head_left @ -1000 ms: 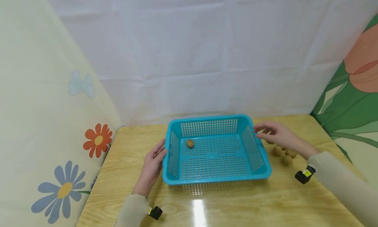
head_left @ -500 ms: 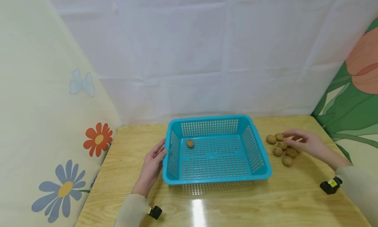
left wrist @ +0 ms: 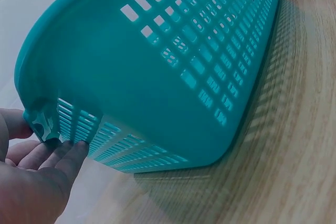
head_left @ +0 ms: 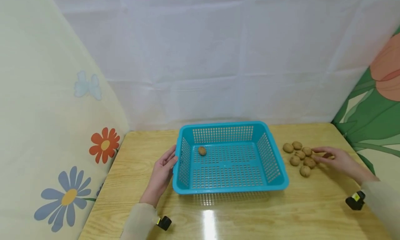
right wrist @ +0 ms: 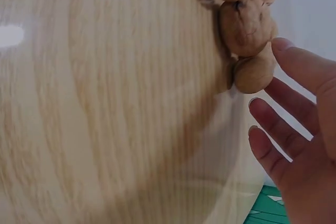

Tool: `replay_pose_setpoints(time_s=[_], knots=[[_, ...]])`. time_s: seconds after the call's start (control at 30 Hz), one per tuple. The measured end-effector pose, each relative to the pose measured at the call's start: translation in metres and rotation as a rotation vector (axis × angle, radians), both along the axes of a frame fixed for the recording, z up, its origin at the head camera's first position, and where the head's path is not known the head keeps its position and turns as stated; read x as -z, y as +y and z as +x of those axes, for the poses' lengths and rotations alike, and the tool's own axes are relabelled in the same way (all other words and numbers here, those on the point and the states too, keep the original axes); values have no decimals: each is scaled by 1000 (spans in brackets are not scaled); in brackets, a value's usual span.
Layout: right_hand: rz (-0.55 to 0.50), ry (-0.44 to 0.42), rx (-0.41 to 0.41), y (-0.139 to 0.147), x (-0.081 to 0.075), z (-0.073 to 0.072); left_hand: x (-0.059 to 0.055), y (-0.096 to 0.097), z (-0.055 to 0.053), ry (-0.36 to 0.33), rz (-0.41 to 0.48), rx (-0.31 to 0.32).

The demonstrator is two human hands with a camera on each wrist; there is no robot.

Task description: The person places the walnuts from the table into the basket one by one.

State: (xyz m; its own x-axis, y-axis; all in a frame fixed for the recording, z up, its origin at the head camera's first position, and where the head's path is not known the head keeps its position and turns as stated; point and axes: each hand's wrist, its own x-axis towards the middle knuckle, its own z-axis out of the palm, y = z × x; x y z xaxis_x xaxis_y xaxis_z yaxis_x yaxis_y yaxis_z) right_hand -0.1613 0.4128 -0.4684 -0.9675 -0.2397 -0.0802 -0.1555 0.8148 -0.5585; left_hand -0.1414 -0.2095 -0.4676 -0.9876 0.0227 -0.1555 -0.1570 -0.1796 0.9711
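Observation:
A blue plastic basket (head_left: 225, 191) with slotted walls stands on the table. One walnut (head_left: 202, 150) lies inside it, toward the back left. My left hand (head_left: 162, 172) holds the basket's left side; the left wrist view has the thumb at the rim and the fingers against the wall below it. To the right of the basket lies a cluster of several walnuts (head_left: 294, 160). My right hand (head_left: 343, 162) is at the cluster's right edge, thumb and forefinger spread around the endmost walnut (right wrist: 254, 74). Its other fingers (right wrist: 275, 124) are loosely bent; a firm grip does not show.
The basket and nuts rest on a glossy wooden table (head_left: 250, 219). A white cloth (head_left: 193, 59) hangs behind it. Flower-printed panels (head_left: 103, 146) border it on both sides.
My right hand has moved from the basket's right rim rightward to the far side of the walnut cluster. My left hand and the basket have stayed in place.

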Motion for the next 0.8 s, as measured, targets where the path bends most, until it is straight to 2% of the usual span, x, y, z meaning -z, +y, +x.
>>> replay_pose_setpoints(time_s=[0.33,0.8], knots=[[-3,22,25,8,16,1,-1,0,0,-1,9,-2],[-44,36,46,11,24,6,-1,0,0,-8,14,-18]])
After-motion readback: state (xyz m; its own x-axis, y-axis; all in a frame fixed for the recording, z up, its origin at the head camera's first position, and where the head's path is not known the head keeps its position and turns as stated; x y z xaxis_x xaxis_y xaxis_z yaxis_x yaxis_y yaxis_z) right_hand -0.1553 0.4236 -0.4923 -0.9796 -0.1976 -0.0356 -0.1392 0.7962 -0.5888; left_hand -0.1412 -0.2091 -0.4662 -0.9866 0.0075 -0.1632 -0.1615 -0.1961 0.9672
